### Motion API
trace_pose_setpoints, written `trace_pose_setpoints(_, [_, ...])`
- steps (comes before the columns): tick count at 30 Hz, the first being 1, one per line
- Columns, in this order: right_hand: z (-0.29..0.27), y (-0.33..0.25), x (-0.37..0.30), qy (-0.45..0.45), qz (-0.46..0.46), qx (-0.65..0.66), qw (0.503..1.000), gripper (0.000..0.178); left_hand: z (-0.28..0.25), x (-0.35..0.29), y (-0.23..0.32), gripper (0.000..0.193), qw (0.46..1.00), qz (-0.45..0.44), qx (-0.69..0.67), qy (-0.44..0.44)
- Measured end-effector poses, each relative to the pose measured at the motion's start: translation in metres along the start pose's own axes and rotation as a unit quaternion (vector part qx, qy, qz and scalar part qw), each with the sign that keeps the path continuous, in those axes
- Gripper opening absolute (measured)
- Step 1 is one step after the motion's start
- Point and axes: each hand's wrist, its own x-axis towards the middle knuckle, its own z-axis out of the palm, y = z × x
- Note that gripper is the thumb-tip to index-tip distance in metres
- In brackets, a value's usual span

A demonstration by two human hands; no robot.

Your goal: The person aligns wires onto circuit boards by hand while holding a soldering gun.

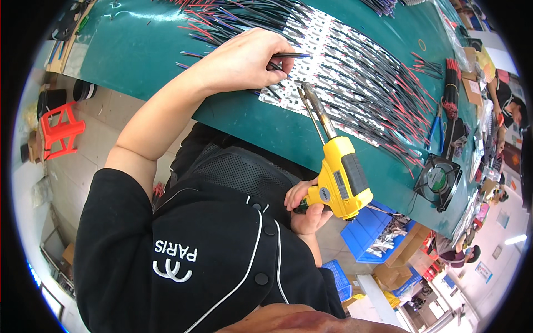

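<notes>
Over the green table (133, 61), your left hand (252, 58) pinches dark wires (293, 55) by the white boards (287, 101) while your right hand (308, 210) grips the yellow soldering gun (337, 172), its tip (305, 85) near those left fingers (285, 64), so a slip could burn skin or scorch wires.

The left arm (145, 136) is bent at the elbow (125, 152), its bare forearm (180, 95) slanting up and rightward across the view. The left hand (250, 58) shows its back, with the fingers (282, 46) curled in toward the thumb (272, 76) in a pinch. The right hand (310, 219), lower and near the torso (222, 233), is closed in a grip; a short length of right forearm (312, 247) shows below it.
</notes>
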Motion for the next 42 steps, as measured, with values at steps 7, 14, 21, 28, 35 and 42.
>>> trace_pose_setpoints(7, [0.001,0.001,0.002,-0.003,0.013,-0.01,1.0,0.06,0.008,-0.002,0.0,0.017,0.999,-0.015,0.038,0.028])
trace_pose_setpoints(14, [0.003,-0.001,0.005,-0.011,0.029,-0.012,0.999,0.062,0.008,-0.003,0.005,0.019,0.997,-0.038,0.064,0.015])
trace_pose_setpoints(21, [0.001,0.0,0.005,-0.011,0.014,0.0,1.0,0.072,0.007,-0.001,0.004,0.019,0.998,-0.036,0.057,0.008])
trace_pose_setpoints(28, [0.004,-0.007,0.006,0.002,-0.026,0.008,1.0,0.082,0.007,-0.002,0.0,0.022,0.998,-0.027,0.045,0.017])
trace_pose_setpoints(35, [0.004,-0.006,0.008,0.004,-0.032,0.005,0.999,0.083,-0.013,-0.01,-0.009,0.011,0.996,0.003,-0.027,0.09])
trace_pose_setpoints(42, [-0.003,-0.006,0.011,0.012,-0.038,0.012,0.999,0.081,-0.044,-0.022,0.03,0.01,0.975,-0.075,0.03,0.205])
